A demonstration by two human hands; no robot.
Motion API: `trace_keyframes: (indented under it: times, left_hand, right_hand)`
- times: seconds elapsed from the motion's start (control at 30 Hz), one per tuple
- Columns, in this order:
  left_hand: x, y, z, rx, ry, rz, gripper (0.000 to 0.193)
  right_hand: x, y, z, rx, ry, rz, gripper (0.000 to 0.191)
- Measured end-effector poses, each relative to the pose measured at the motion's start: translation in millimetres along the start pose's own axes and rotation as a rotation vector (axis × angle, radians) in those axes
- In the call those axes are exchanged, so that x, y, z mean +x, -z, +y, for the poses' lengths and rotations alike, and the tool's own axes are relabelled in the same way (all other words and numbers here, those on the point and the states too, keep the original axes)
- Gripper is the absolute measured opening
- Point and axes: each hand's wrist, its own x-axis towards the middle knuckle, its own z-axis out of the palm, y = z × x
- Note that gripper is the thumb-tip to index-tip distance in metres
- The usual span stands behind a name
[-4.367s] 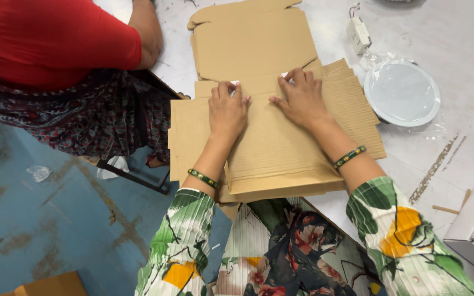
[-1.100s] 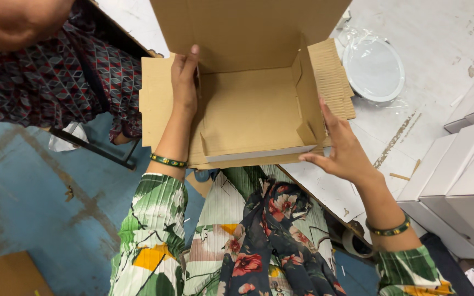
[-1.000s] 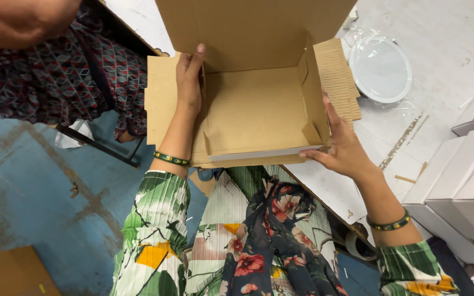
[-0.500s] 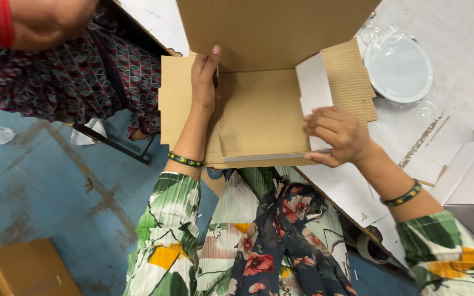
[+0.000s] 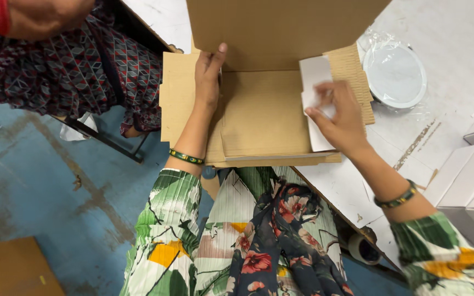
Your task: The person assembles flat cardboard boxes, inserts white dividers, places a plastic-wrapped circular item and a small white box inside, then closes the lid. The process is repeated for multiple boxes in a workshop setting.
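A brown cardboard box [image 5: 264, 112] lies half-folded on the white table's edge, its lid flap [image 5: 281, 27] standing upright at the back. My left hand [image 5: 207, 77] presses the box's left wall, fingers reaching up to the lid. My right hand [image 5: 341, 118] grips a flat white piece [image 5: 315, 77] that looks like a small white box or card, held at the right side of the cardboard box beside the corrugated right flap [image 5: 352, 71]. Both wrists wear green bangles.
A round white fixture in clear wrap [image 5: 395, 74] sits on the white table [image 5: 440, 33] to the right. White boxes [image 5: 473, 175] stack at the right edge. Another person in a patterned skirt [image 5: 56, 60] sits at the upper left. A tape roll [image 5: 363, 249] hangs below the table; cardboard [image 5: 12, 268] lies on the blue floor.
The flat cardboard was folded up into a box with its lid raised. My right hand left the right wall and now holds a white piece at the box's right side.
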Motion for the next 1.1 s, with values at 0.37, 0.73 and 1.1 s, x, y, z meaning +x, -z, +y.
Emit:
trace_keyframes:
  times: [0.37,0.73,1.1]
  left_hand:
    - [-2,0,12,0.043,0.245,0.141,0.061]
    - [-4,-2,22,0.008,0.019,0.044,0.058]
    - [-4,0,29,0.054,0.022,0.041,0.066]
  right_hand:
    - [45,-25,49,-0.553,-0.187,-0.236,0.063]
    - [56,-15,47,-0.314,-0.218,-0.292,0.066]
    - [34,-35,31,-0.668,-0.311,-0.277,0.056]
